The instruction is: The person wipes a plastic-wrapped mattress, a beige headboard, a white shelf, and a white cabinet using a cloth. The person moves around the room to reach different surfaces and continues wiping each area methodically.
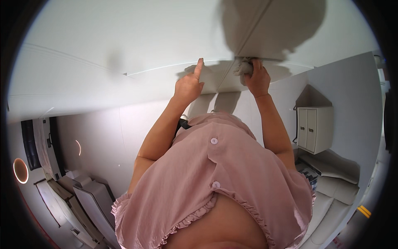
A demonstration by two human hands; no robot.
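A white cabinet front (157, 81) with a long horizontal edge and a vertical seam stands before me. My left hand (189, 86) has its index finger stretched up to that edge, the other fingers curled, and nothing in it. Further right, my right hand (258, 79) grips a crumpled grey cloth (243, 68) and presses it against the cabinet just under the edge, near the seam. The fingers hide part of the cloth. Shadows of my head and hands fall across the white surface.
To the right, a small white cabinet (314, 129) with two handles stands by a grey wall, with a light grey sofa (325, 207) behind it. At the left are a glowing round light (20, 170) and grey furniture (93, 199).
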